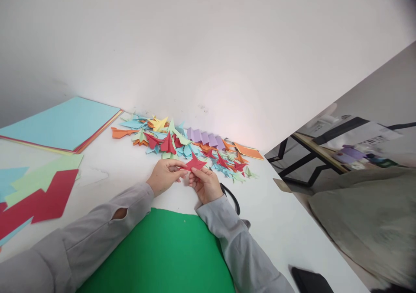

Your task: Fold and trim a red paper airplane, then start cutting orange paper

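A small folded red paper piece with pointed corners (pixel 196 163) is held up between my two hands. My left hand (pixel 165 176) pinches its left side between thumb and fingers. On its lower right edge, my right hand (pixel 206 183) grips it with the thumb on top and the other fingers curled beneath. Just beyond my hands lies a heap of folded paper pieces in several colours, with a yellow star-like piece (pixel 158 123) and a pleated purple paper strip (pixel 206 138) among them.
Stacked coloured sheets (pixel 65 124) lie at the left, with loose red paper (pixel 56 195) nearer me. A green mat (pixel 162 254) lies below my arms. A black loop handle (pixel 233 200) is beside my right wrist; a dark flat object (pixel 310 280) sits lower right. The white wall rises behind.
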The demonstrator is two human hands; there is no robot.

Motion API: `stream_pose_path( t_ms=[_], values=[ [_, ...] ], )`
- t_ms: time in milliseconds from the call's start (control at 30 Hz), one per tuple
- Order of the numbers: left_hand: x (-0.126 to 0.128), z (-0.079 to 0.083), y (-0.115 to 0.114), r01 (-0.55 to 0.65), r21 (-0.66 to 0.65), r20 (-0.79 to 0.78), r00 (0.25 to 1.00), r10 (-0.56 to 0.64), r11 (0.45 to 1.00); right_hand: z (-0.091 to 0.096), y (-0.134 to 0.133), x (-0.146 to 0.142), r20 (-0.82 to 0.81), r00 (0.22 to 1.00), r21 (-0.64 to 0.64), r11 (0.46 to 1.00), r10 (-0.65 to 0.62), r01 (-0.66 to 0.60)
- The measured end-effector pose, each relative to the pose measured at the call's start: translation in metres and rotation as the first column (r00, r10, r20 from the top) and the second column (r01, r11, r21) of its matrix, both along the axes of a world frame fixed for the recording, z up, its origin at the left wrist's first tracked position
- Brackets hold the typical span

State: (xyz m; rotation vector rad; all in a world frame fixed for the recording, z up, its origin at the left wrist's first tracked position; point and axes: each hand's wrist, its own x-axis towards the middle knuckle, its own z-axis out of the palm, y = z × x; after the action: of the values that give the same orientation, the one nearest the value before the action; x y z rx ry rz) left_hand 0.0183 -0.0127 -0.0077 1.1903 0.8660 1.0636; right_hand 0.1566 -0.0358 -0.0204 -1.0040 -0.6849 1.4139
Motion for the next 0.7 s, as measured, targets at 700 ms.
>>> stream_pose_path(
  t_ms=[700],
  values=[
    [-0.0010,-0.0047,0.0009,0.107,0.060,0.019,0.994,-0.109,0.992,-0.0020,-0.0002,0.0003,0.060,0.998,0.018,0.999,0.037,-0.038]
  ],
)
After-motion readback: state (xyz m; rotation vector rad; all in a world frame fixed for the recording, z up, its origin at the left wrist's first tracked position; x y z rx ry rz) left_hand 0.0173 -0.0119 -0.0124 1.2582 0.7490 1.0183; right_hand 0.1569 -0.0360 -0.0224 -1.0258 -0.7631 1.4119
